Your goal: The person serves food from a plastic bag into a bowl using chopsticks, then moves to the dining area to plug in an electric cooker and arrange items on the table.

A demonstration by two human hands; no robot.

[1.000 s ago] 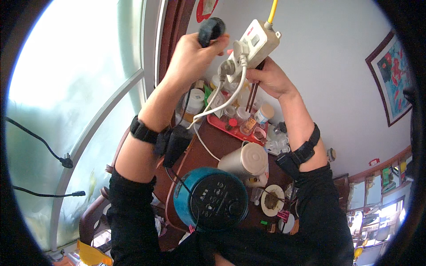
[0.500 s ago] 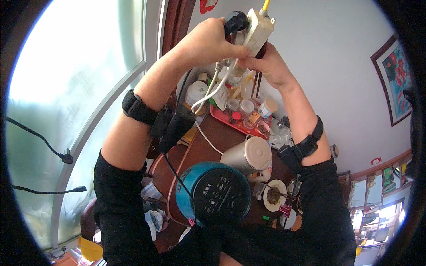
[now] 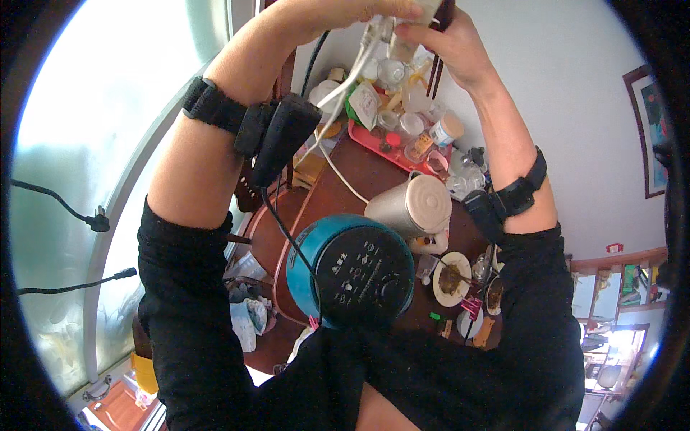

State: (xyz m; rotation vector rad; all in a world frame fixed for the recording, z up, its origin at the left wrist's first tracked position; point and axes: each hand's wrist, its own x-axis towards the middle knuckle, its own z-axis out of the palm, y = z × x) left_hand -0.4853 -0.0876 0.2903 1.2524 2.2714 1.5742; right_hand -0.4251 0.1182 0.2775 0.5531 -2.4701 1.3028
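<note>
At the top edge of the view, my left hand (image 3: pixel 363 10) is closed on a cream power strip (image 3: pixel 429 9), with its thumb across the near side. My right hand (image 3: pixel 460 49) grips the same strip from the other side, thumb pointing left. The upper part of the strip lies outside the picture. A white plug (image 3: pixel 376 29) hangs by my left thumb, and white cables (image 3: pixel 350 80) run down from it. Below my right hand show two thin dark sticks (image 3: pixel 435 75); I cannot tell whether it holds them. Something dark beside its fingers is mostly hidden.
Below my arms, a dark wooden table (image 3: pixel 338 179) carries a red tray (image 3: pixel 374 141) of jars, a lidded metallic jug (image 3: pixel 417 205), a teal appliance with a black top (image 3: pixel 363 276) and a plate of food (image 3: pixel 451 279). Two black cables (image 3: pixel 97 219) hang before the frosted glass at left.
Both hands and the power strip have shifted up toward the top edge, partly out of view. The tabletop things also sit higher in the picture. Both hands keep their hold.
</note>
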